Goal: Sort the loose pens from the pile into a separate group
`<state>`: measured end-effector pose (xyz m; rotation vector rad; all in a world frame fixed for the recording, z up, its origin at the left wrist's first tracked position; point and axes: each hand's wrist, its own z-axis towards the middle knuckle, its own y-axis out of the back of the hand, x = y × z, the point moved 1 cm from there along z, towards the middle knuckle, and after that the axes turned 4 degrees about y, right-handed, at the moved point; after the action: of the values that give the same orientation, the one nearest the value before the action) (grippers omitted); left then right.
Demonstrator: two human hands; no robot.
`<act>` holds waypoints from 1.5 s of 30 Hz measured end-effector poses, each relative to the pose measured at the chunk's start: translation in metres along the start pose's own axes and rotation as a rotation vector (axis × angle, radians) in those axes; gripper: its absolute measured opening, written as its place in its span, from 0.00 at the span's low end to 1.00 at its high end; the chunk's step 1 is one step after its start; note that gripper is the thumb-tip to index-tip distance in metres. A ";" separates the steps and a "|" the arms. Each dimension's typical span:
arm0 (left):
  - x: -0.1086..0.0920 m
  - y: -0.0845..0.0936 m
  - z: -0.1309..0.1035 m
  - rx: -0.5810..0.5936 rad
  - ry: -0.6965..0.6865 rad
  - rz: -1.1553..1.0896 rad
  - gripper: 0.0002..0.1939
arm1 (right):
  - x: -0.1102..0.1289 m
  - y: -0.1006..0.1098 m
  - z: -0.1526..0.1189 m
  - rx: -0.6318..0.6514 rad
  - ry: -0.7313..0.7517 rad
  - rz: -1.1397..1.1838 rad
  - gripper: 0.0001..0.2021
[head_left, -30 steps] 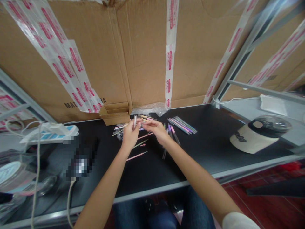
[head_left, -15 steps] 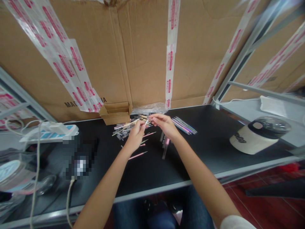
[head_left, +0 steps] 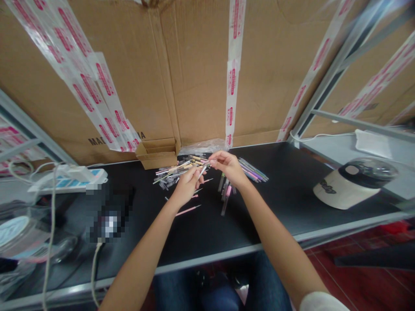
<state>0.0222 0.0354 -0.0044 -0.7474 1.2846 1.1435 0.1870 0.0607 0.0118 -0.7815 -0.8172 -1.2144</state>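
Note:
My left hand (head_left: 188, 185) is closed around a slim, pale pen (head_left: 202, 170) that points up and to the right. At its upper end, my right hand (head_left: 229, 166) pinches something small, too fine to make out. Beyond my left hand spreads a loose pile of pen parts (head_left: 171, 173), clear tubes and wood-coloured sticks among them. Below it, a pink pointed refill (head_left: 188, 210) lies on the black tabletop (head_left: 210, 233), with several more partly hidden by my left hand. Clear pen barrels (head_left: 224, 203) lie under my right wrist. Purple and grey pens (head_left: 254, 171) are grouped right of it.
A small open cardboard box (head_left: 158, 160) and crumpled clear plastic (head_left: 204, 147) stand against the large cardboard wall (head_left: 201, 77). Left are a power strip (head_left: 97, 176), cables and a clear jar (head_left: 19, 235). A cream-coloured appliance (head_left: 337, 188) with a dark clear lid stands right.
My right hand has shifted slightly right, and both hands have drawn a little apart. The pale pen now shows more fully between them.

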 end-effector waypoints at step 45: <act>-0.004 -0.006 -0.005 0.087 0.192 -0.144 0.18 | 0.008 0.001 -0.004 0.071 0.109 -0.271 0.05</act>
<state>0.0261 0.0285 -0.0021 -0.8860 1.4068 0.9115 0.1898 0.0538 0.0172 -0.5538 -0.8911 -1.4474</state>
